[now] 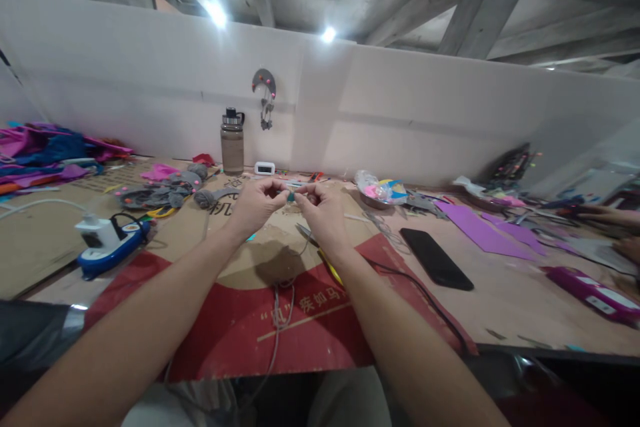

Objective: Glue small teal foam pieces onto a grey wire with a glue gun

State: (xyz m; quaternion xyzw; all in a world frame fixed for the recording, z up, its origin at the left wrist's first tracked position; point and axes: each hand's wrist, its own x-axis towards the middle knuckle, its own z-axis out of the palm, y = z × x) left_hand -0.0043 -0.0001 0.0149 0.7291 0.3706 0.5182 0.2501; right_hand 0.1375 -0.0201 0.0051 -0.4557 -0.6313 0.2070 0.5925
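Observation:
My left hand (261, 205) and my right hand (320, 215) meet above the cardboard, both pinched closed at the fingertips. Between them is a small teal piece (291, 196), too small to make out well. A thin grey cord (278, 337) lies in loops on the red part of the cardboard (225, 340); one strand rises toward my right hand. Under my right wrist lies a pair of scissors (330, 268) with yellow handles, partly hidden by the forearm.
Grey felt pieces (175, 190) lie left, near a blue power strip (113, 250). A bottle (233, 143) stands by the white partition. Right are a bowl (377, 199), a black phone (435, 259), purple felt (483, 230) and another person's hand (607, 215).

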